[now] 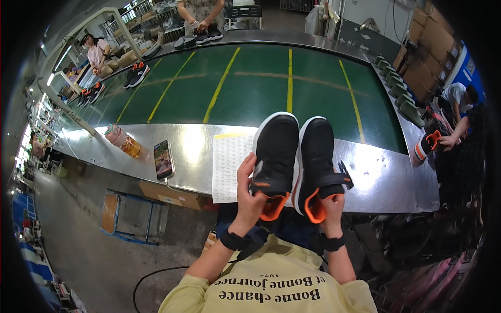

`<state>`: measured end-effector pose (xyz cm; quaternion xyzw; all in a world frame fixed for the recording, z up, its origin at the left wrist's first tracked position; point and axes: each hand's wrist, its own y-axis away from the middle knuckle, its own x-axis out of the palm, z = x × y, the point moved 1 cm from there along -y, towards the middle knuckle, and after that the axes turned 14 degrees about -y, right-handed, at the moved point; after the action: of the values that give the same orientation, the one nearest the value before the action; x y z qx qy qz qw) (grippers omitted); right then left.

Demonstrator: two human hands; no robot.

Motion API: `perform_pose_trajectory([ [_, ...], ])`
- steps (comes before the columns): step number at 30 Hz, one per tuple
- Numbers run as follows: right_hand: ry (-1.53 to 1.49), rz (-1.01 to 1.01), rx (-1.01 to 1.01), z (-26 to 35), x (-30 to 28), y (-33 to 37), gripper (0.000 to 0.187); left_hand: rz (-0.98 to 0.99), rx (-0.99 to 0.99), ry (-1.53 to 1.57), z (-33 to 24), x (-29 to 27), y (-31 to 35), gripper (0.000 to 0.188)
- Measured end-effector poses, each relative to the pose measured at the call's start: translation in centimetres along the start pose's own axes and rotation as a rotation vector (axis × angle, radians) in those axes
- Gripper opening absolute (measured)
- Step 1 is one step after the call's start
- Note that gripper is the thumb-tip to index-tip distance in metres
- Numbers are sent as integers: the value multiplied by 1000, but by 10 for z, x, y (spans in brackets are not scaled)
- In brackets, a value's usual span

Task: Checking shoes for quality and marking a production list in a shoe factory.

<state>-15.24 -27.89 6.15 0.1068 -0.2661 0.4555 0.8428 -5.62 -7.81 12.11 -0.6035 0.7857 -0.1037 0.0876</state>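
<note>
Two black sneakers with white soles and orange linings are held side by side in front of me, toes pointing away and uppers facing me. My left hand (247, 194) grips the left sneaker (276, 143) by its outer side, near the heel opening. My right hand (332, 209) is closed on the heel end of the right sneaker (318, 146), some fingers tucked into its opening. A strap on the right sneaker sticks out to the side. Beneath the left sneaker, a printed paper sheet (225, 175) lies on the metal table edge (373, 180).
A green conveyor belt (261, 78) with yellow lines runs beyond the table edge. To my left are a phone (163, 159) and a drink bottle (125, 142). More sneakers (137, 74) sit on the belt. At right, a co-worker's hand (449, 142) touches another sneaker (427, 145) beside green shoe lasts (399, 91).
</note>
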Motion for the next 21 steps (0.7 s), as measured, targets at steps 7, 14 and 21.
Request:
perform_pose_trajectory([
  [7, -136, -179, -19, -7, 18, 9, 27, 71, 239, -463, -21, 6, 2, 77],
  [14, -83, -110, -16, 10, 28, 17, 32, 96, 153, -267, -12, 3, 4, 76],
  [21, -230, -85, 89, 21, 27, 13, 39, 195, 244, -311, -33, -1, 5, 74],
])
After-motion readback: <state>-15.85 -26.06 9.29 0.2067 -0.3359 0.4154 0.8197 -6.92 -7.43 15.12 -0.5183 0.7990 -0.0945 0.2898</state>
